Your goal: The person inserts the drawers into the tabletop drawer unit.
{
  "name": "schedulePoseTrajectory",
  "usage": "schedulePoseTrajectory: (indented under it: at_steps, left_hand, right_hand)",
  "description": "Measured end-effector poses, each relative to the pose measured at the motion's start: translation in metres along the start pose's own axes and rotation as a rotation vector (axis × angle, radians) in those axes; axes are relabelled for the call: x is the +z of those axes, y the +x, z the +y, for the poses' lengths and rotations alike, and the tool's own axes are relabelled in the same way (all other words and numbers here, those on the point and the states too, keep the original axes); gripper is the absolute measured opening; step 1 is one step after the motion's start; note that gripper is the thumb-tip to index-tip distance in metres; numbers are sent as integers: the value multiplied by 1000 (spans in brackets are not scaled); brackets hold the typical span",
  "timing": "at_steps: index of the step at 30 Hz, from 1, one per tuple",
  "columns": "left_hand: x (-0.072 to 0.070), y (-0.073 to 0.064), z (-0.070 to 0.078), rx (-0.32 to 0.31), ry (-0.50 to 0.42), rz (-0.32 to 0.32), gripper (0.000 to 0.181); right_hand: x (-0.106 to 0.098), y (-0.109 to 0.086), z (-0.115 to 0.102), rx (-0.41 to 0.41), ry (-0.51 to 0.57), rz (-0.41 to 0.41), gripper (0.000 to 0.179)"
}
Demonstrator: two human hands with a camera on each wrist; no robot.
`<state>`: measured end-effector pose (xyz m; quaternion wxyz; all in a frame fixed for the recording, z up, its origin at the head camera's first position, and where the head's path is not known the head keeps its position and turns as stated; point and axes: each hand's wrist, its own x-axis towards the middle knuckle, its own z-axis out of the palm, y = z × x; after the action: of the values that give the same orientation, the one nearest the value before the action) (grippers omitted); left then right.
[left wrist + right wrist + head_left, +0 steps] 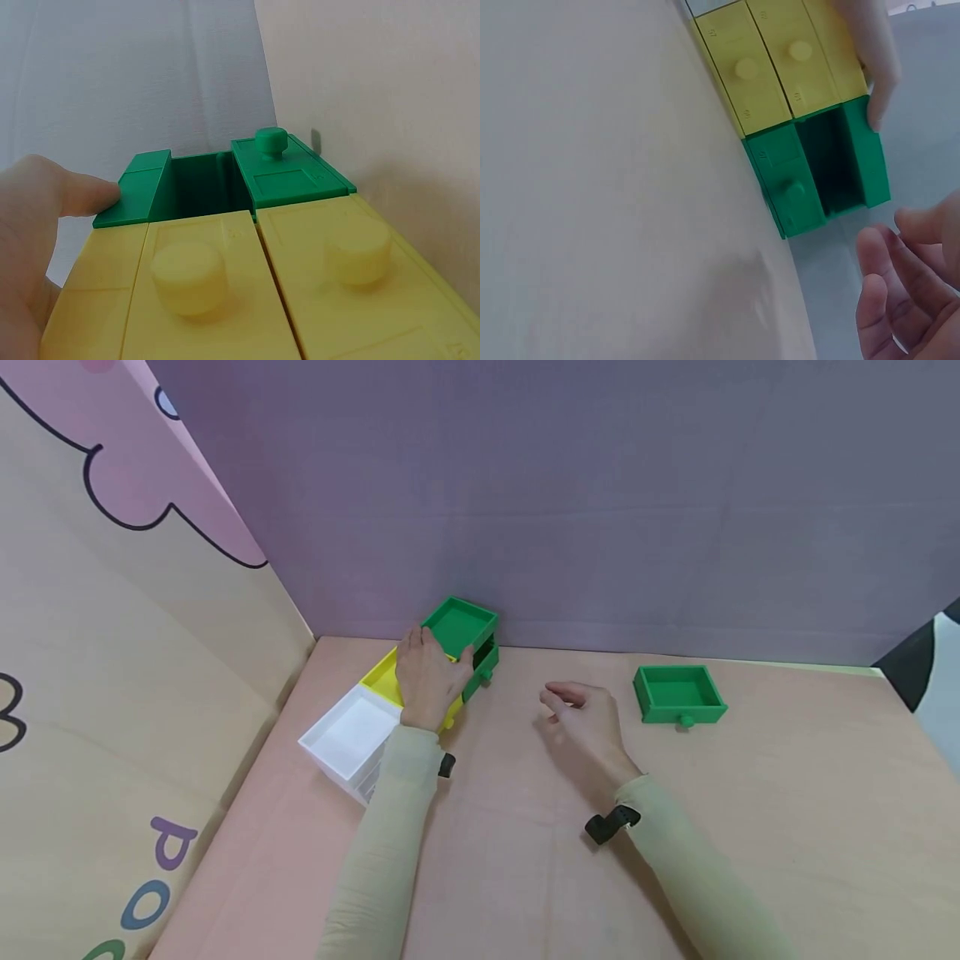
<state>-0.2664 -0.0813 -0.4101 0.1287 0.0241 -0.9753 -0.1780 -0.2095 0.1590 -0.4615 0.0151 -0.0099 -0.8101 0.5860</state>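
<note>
A small cabinet of joined blocks stands at the left: a green unit [459, 625], a yellow unit [384, 678] and a white unit [352, 731]. My left hand [431, 681] rests across the tops of the yellow and green units, its thumb [94, 195] touching the green front's upper band. Below that thumb the green unit has an empty drawer slot [211, 184], with a knobbed green drawer front [289, 176] under it. My right hand [588, 718] hovers right of the cabinet, fingers loosely bent and holding nothing. To its right a pulled-out green drawer [678, 692] lies on the table.
Pink cloth covers the tabletop [510, 860]. A grey-purple cloth wall [570, 527] rises close behind the cabinet, and a printed cream panel [150, 693] borders the left. Two knobbed yellow drawer fronts [746, 71] are closed. A black-and-white patterned shape [918, 664] sits at the far right edge.
</note>
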Motion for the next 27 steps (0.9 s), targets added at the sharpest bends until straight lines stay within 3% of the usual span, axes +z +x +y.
schedulePoseTrajectory:
  at_steps: [8, 23, 27]
  left_hand:
    - [1, 0, 1, -2, -13, -6, 85]
    - [3, 6, 4, 1, -10, -18, 85]
    - [4, 7, 3, -5, -12, -21, 86]
  right_hand:
    - [-14, -4, 6, -42, -33, 44, 41]
    - [-50, -17, 15, 18, -86, 92, 44]
    - [-62, -20, 21, 1, -106, 119, 44]
